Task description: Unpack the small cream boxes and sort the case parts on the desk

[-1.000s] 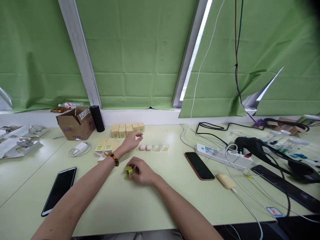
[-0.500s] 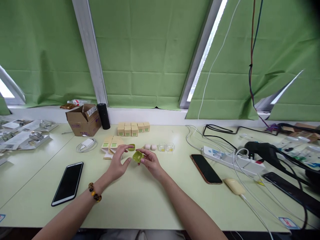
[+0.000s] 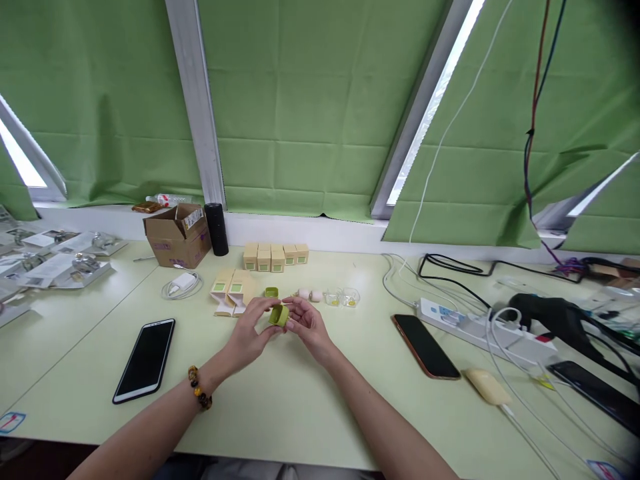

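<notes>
Between my two hands is a small olive-green square cup, tilted above the table. My left hand grips its left side between thumb and fingers. On its right side, my right hand pinches it. Just behind my fingers a second green cup stands on the table. Two small pale pink pieces lie right of it, and further right are two clear plastic cups with something yellow inside. To the left, opened kraft boxes with green labels lie side by side.
Several small kraft boxes stand in a row at the back. Phones lie on the left and right. A power strip with tangled cables takes up the right. A cardboard carton and black cylinder stand back left.
My left hand has closed onto the green cup, which was in my right hand alone. The cup has turned in my fingers. The view has shifted slightly left.
</notes>
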